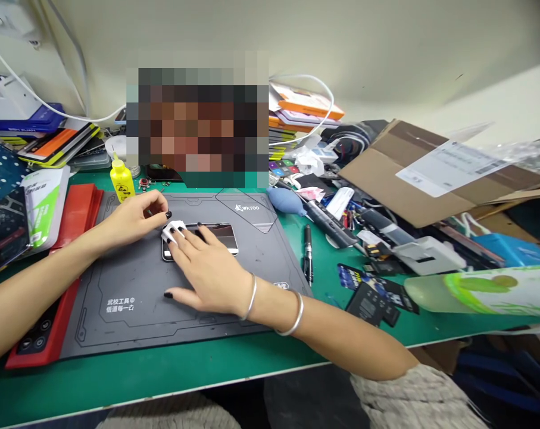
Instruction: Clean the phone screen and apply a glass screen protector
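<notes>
The right grip (207, 259) is spread rather than clenched: its fingers lie flat over a crumpled white tissue (168, 233), holding it down, while its thumb stands well away to the near side, over the mat. Directly under those fingers lies a flat, black-screened rectangular phone (225, 233) with a thin pale rim, resting on a dark grey printed work mat (162, 325). Just beside the tissue, to the left of the right grip, the left grip (138, 219) is curled loosely; whether its fingertips pinch anything or touch the tissue cannot be told.

The phone has no visible clamp, so a hard sideways push from the right grip could slide or turn it on the mat, particularly if the left grip is not bracing it. Grit caught beneath the tissue could scratch the screen, and pressing hard on one end could strain the glass.

Beyond the left grip, an upright yellow plastic bottle with a thin spout (122, 182) stands close enough that a careless outward sweep might tip it onto the green desk (198, 376). To the right of the right grip, a slim black pen (308, 253) could roll if the forearm swung outward.
</notes>
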